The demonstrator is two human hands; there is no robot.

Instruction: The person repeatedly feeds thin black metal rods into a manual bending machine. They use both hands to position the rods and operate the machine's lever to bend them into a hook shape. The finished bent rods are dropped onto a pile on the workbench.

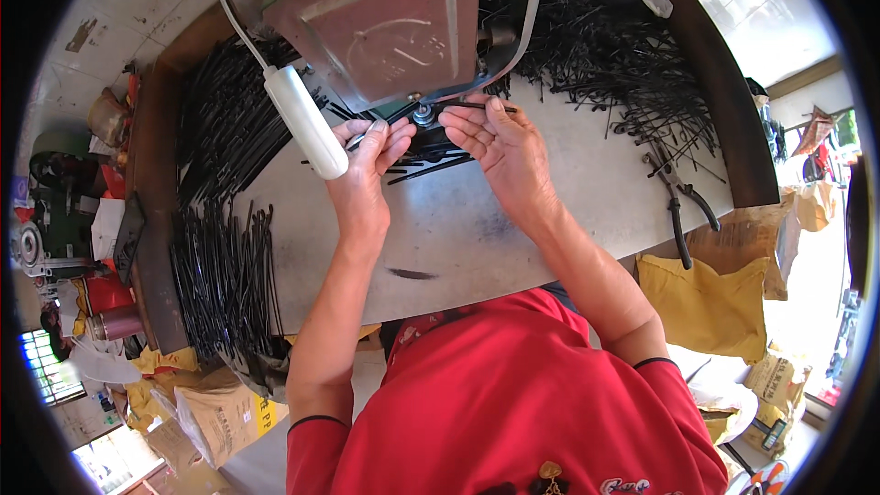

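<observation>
My left hand (364, 160) and my right hand (510, 151) are raised just under the head of a green and reddish-brown machine (385, 32), on either side of its small metal tip (423, 115). Between thumb and fingers of the right hand is a thin black rod (469, 105), which runs toward the tip. My left hand pinches another thin black piece (400, 114), partly hidden by the fingers. Whether the two pieces are joined at the tip is too small to tell. Several black rods (431, 167) lie on the metal table (458, 247) beneath the hands.
A white tube lamp (307, 124) hangs beside my left hand. Black rods are heaped at the left (225, 275), back left (229, 128) and back right (605, 55). Pliers (676, 197) lie near the right edge. A raised brown rim (733, 101) borders the table; yellow bags (706, 302) sit below.
</observation>
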